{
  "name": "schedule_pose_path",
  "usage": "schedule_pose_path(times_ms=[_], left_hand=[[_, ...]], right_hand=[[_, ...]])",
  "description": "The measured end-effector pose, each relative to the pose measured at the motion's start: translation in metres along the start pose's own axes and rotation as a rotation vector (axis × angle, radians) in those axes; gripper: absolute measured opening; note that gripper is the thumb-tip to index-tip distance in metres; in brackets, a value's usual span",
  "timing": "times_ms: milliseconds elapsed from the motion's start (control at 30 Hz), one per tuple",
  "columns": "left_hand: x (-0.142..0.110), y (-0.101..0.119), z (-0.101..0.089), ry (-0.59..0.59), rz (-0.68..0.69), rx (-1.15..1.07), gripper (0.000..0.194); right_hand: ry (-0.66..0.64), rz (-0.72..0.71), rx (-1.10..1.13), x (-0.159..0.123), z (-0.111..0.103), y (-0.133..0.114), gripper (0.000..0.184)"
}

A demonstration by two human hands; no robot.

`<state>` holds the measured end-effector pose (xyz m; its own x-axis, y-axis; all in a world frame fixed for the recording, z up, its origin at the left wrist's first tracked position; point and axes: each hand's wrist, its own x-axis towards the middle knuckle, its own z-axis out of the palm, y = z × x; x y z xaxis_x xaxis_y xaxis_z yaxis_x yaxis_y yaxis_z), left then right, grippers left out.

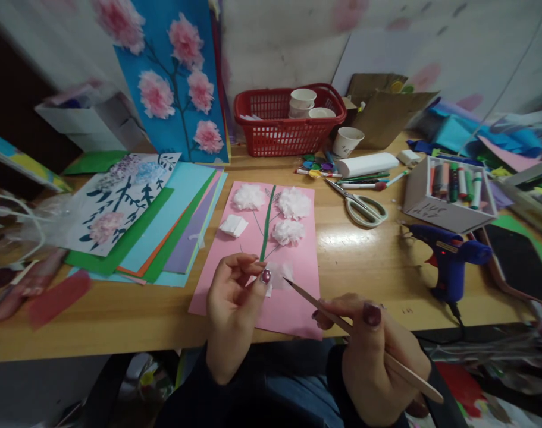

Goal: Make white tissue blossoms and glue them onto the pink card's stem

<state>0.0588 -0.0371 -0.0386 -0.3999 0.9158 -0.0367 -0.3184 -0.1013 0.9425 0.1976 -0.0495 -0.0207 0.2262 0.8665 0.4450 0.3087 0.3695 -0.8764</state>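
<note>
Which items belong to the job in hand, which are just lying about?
Job, by the look of it:
- pink sheet
- white flowers
- white stack
- tissue by left hand
- pointed stick in right hand
- perhaps glue gun, light on

Seemingly lying about:
- scissors
- phone
- red basket
- markers

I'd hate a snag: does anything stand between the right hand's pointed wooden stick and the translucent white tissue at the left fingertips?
Nothing visible does. The slim, dark-tipped wooden stick in the right hand points right at the thin, translucent white tissue in the left hand; whether they touch is unclear.
</note>
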Motion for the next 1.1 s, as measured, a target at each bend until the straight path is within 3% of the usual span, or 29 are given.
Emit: schedule_pose_path(times_ms=[200, 567, 733, 933, 1100], left_hand=[[-0.001, 0.003, 0.000, -0.029, -0.102, -0.114, 0.024], [-0.003, 0.004, 0.001, -0.086, -0.103, -0.152, 0.023], [-0.006, 0.009, -0.006, -0.262, -0.007, -0.076, 0.018], [-0.011, 0.026, -0.011, -0.636, 0.050, 0.132, 0.014], [-0.011, 0.031, -0.007, -0.691, 0.077, 0.311, 0.019]], right_hand=[[-0.004, 0.030, 0.001, 0.000, -0.002, 0.000, 0.036], [0.020, 0.075, -0.051, -0.001, 0.001, -0.005, 0.040], [-0.025, 0.041, -0.179, 0.000, 0.002, -0.002, 0.041], [0.003, 0.119, -0.001, -0.002, 0.004, 0.014, 0.038], [0.078, 0.168, 0.071, -0.005, 0.009, 0.019, 0.041]])
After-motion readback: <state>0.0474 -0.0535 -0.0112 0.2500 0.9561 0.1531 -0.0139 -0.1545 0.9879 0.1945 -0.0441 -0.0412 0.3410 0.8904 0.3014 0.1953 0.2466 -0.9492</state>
